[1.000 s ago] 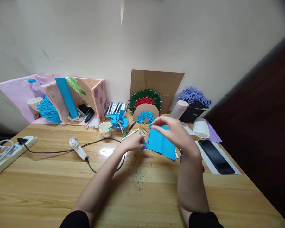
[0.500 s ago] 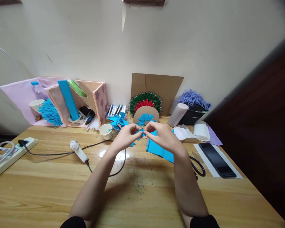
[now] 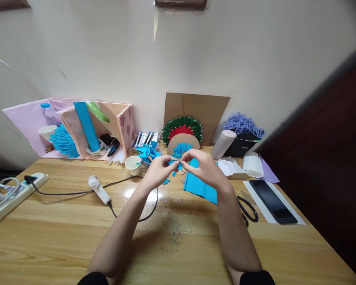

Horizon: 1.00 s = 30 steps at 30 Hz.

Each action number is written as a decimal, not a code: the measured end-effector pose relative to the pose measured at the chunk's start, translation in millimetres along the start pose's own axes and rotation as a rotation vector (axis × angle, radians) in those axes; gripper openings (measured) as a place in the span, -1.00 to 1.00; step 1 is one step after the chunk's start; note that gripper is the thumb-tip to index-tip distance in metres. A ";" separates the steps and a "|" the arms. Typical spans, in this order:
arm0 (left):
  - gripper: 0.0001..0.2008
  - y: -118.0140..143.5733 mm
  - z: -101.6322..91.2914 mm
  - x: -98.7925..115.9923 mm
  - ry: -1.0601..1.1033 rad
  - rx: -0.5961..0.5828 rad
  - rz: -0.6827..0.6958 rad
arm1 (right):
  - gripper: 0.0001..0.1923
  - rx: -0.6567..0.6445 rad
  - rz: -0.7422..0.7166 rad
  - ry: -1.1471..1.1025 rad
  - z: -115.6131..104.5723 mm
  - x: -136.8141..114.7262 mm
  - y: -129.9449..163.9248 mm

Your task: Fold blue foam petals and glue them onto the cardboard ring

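- Head view: power strip [image 3: 8,194] at the far left of the wooden table [image 3: 62,229].
- Paper cup [image 3: 46,132] stands beside a fan of blue paper pieces [image 3: 62,140]; its contents are not visible.
- Second paper cup [image 3: 133,165] stands open beside a small tub [image 3: 148,152] holding blue paper scraps.
- Left hand [image 3: 158,170] and right hand [image 3: 203,168] meet fingertip to fingertip, both pinched on a small blue paper piece [image 3: 175,164], held above the table at centre; its long axis is too small to tell.
- Blue paper sheet [image 3: 200,188] lies flat under the right hand.
- Scissors [image 3: 249,209] and a phone [image 3: 273,202] lie to the right.
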<state>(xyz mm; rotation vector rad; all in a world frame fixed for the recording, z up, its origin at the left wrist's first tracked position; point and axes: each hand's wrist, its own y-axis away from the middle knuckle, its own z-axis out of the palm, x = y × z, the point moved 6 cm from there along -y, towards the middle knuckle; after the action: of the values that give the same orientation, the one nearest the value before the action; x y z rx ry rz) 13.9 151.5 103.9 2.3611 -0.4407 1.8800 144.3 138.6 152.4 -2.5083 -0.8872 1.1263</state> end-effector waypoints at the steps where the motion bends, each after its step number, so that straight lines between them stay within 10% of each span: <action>1: -0.76 0.1 0.1 0.9 0.032 -0.004 -0.014 | -0.94 0.010 -0.024 0.016 -0.9 -1.2 0.0; 30: -0.76 6.6 -5.8 15.6 0.162 0.149 0.063 | -0.87 0.226 -0.307 0.291 -7.2 -20.8 5.9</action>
<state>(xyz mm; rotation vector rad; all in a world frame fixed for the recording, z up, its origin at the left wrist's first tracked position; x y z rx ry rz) 9.6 144.1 119.6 2.2831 -0.3765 2.1838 141.4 121.2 166.8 -2.1853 -0.9603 0.6994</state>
